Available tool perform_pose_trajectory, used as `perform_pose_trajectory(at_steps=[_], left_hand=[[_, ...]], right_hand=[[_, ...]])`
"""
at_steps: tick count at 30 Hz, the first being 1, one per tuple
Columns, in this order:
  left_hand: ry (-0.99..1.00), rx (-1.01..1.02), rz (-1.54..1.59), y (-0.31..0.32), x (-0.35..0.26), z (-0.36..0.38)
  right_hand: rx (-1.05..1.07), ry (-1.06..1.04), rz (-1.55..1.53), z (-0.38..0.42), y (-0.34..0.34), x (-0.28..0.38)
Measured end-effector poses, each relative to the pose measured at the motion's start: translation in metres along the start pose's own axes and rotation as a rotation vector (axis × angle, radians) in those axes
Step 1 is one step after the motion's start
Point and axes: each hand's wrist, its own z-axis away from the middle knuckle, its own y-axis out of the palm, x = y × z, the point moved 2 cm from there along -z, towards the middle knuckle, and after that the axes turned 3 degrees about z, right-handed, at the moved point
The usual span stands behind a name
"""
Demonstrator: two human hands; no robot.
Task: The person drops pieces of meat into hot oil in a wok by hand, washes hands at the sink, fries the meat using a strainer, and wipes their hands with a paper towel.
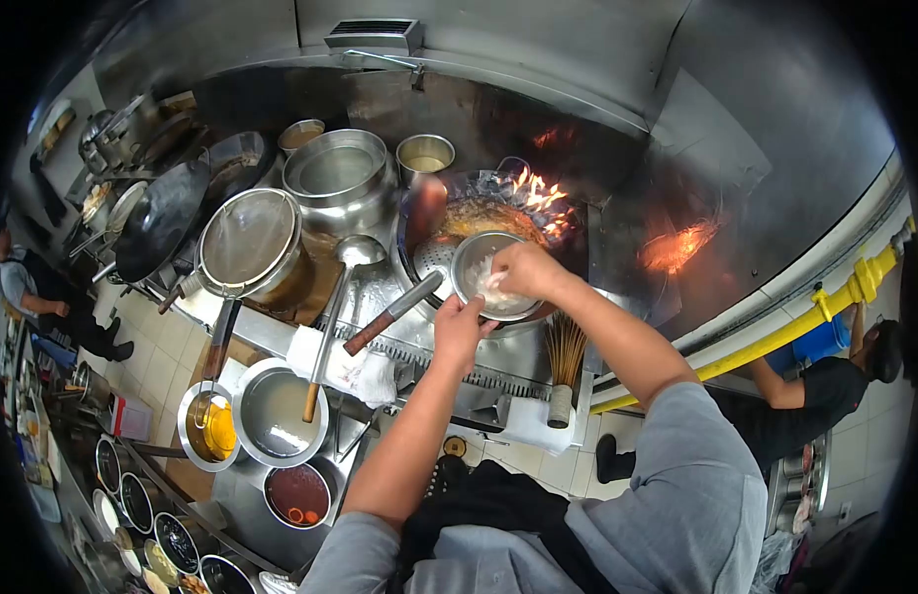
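1. Left hand (459, 333): fingers closed on near rim of metal bowl (463, 263).
2. Right hand (526, 271): fingers bunched among white pieces (490, 289) inside bowl; grip cannot be told.
3. Bowl beside flames (540, 193).

The kitchen is bright. Orange flames (540, 190) glow and shine back off the metal wall (766, 168). The picture bends at its sides, its corners are black, and small far things look blurry.
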Motion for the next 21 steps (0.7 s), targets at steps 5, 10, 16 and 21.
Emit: perform_pose_trajectory(at_steps=[5, 10, 16, 21], left_hand=[[0.010, 0.016, -0.034, 0.004, 0.001, -0.004], [0.029, -0.009, -0.011, 0.009, 0.001, -0.007], [0.065, 0.012, -0.110, 0.008, 0.001, -0.012], [0.085, 0.007, -0.191, 0.016, 0.008, -0.011]], right_hand=[[-0.015, 0.179, -0.235, -0.003, -0.023, -0.015], [-0.047, 0.156, -0.117, -0.004, -0.025, -0.019], [-0.012, -0.038, 0.106, 0.003, 0.026, -0.012], [-0.173, -0.059, -0.014, 0.004, 0.040, -0.015]])
